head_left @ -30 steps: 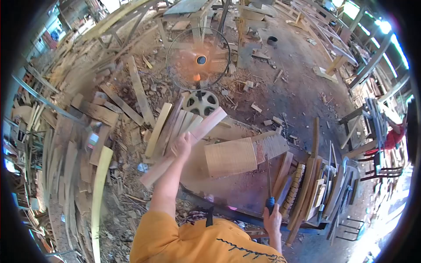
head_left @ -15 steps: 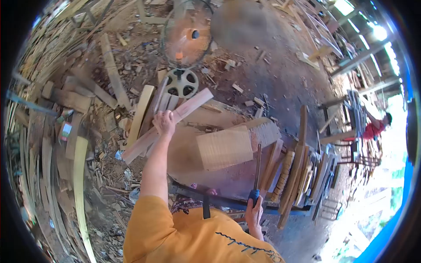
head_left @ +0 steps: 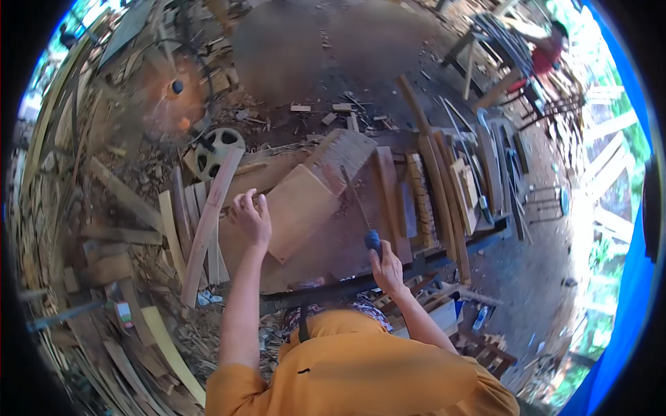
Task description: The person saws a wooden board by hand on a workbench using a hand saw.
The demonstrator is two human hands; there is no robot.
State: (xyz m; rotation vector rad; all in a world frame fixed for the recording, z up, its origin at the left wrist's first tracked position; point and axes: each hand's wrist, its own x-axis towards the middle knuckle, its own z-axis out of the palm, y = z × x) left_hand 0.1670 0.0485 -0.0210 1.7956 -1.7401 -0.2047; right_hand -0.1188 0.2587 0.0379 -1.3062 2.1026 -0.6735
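My left hand (head_left: 251, 219) hovers with fingers apart over the left part of the workbench (head_left: 326, 253), holding nothing. It sits between a long pale plank (head_left: 207, 225), which leans among other planks at the bench's left edge, and a flat light wooden block (head_left: 300, 208). My right hand (head_left: 386, 267) grips the blue handle of a long thin file (head_left: 361, 211) near the bench's front edge. The file's blade points away from me across the bench, past the block's right side.
Curved slats and wooden pieces (head_left: 444, 187) are stacked on the bench's right half. A floor fan (head_left: 173, 90) with orange blades stands at the far left, beside a round wheel-shaped piece (head_left: 215, 149). Scrap planks (head_left: 111, 263) litter the ground on the left. A person in red (head_left: 549, 45) works far off.
My left hand has let go of the long plank, which now leans at the bench's left edge. The view has swung right. My right hand with the file has come up nearer the block.
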